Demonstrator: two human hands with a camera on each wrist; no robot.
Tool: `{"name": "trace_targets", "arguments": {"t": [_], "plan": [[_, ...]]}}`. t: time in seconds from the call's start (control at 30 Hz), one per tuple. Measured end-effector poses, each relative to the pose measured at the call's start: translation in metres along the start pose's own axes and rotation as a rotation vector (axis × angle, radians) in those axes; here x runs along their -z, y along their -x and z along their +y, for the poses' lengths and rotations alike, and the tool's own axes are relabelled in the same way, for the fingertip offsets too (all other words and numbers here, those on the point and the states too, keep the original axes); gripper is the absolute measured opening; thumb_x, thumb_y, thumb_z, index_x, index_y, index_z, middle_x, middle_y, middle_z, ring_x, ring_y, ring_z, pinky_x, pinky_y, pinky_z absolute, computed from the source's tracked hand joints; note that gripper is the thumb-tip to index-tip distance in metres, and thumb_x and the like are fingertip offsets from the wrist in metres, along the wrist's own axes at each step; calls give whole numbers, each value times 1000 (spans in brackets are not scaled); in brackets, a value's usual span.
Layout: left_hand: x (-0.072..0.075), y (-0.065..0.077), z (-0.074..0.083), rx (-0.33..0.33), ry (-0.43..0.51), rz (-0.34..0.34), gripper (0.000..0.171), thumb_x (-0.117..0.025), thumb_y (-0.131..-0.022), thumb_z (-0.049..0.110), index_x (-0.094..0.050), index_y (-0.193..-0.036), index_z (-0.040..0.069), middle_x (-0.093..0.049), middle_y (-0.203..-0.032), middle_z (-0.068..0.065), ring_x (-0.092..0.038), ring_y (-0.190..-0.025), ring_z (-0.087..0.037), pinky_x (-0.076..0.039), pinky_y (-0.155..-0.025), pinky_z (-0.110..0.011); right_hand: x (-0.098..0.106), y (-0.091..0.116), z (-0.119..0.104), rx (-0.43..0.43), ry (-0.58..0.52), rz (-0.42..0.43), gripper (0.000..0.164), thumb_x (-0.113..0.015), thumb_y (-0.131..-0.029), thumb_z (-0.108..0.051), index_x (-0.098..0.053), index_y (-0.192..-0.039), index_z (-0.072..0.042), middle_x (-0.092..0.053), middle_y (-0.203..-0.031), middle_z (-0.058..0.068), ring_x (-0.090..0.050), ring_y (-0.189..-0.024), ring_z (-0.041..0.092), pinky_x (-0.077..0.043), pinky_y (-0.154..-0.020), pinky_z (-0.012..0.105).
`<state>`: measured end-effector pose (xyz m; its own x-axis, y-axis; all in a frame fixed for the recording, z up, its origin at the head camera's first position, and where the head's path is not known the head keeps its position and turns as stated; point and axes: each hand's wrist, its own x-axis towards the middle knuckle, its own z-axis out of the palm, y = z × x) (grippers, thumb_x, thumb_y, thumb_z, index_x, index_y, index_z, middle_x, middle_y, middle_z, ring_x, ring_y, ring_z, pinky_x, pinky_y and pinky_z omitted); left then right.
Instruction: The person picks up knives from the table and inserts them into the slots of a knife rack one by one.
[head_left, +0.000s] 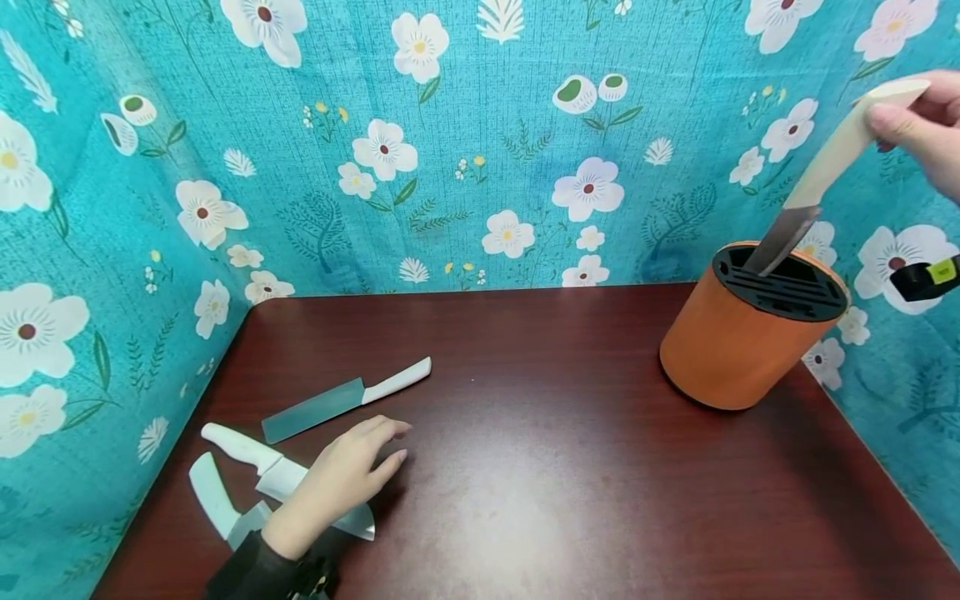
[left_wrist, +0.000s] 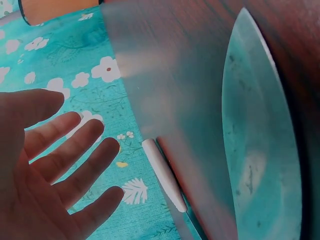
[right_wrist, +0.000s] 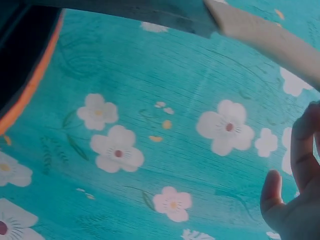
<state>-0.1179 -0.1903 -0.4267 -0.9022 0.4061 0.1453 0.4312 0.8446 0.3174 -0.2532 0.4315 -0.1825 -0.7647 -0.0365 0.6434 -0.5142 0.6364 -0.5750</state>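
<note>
At the far right, my right hand (head_left: pixel 926 133) pinches the cream handle of a kitchen knife (head_left: pixel 840 154) between thumb and fingers. Its blade slants down, the lower end inside a slot of the orange knife block (head_left: pixel 723 342); how deep it sits is hidden. The right wrist view shows that blade (right_wrist: pixel 150 16) beside the block's rim (right_wrist: pixel 35 82). Fingers spread and holding nothing, my left hand (head_left: pixel 345 471) hovers over a broad-bladed knife (head_left: pixel 243 450), covering part of its blade. Beyond the fingertips lies a rectangular-bladed knife (head_left: pixel 318 408) with a white handle.
Another white-handled knife (head_left: pixel 213 496) lies at the lower left, its blade partly hidden by my left forearm. All rest on a dark reddish-brown table (head_left: pixel 525 433). A blue flowered cloth (head_left: pixel 465 108) rises along the back and sides.
</note>
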Motion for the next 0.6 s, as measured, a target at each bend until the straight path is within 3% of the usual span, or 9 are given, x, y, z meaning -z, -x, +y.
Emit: {"name": "trace_targets", "arguments": {"t": [0.03,0.1,0.2,0.27,0.43,0.6], "plan": [[0,0,0,-1,-2,-4,29,-72,-94,21,-69,-121,12,-71,-115,-1,-70,-105,-19,-58,-84,-41,-7,7,-18,-54,-19,-19,25,-57,-104,-15,-65,-107,-38,-61,-91,-29,-51,-75,-8,-39,-69,0],[-1,-1,1,-1,1,-11,28,-72,-94,21,-69,-121,12,-71,-114,-1,-70,-104,-18,-58,-83,-40,-14,14,-27,-135,-17,-53,27,-56,-104,-16,-63,-103,-41,-59,-86,-28,-49,-75,-7,-37,-69,0],[-2,-2,3,0,1,-15,28,-72,-94,22,-69,-120,13,-71,-113,0,-70,-101,-17,-58,-81,-39,-20,19,-29,-177,86,-105,24,-53,-105,-19,-59,-107,-43,-53,-85,-31,-46,-77,-7,-33,-70,2],[-3,-3,4,-6,1,-16,27,-72,-94,22,-69,-120,13,-71,-113,1,-70,-100,-16,-58,-80,-38,-23,21,-27,-196,164,-143,16,-52,-106,-22,-65,-115,-28,-50,-83,-31,-42,-76,-5,-31,-66,6],[-4,-5,6,-24,-9,-11,28,-73,-93,22,-69,-119,13,-71,-111,1,-70,-97,-15,-58,-80,-36,-33,25,-19,-226,301,-263,43,-51,-106,-30,-55,-123,9,-46,-75,-22,-35,-72,6,-27,-60,23],[-5,-7,5,-27,-19,-29,28,-73,-93,23,-69,-120,13,-71,-111,1,-70,-97,-14,-58,-81,-35,-44,30,-13,-253,350,-367,37,-52,-106,-35,-59,-117,0,-47,-74,-12,-37,-72,9,-27,-64,28]]}}
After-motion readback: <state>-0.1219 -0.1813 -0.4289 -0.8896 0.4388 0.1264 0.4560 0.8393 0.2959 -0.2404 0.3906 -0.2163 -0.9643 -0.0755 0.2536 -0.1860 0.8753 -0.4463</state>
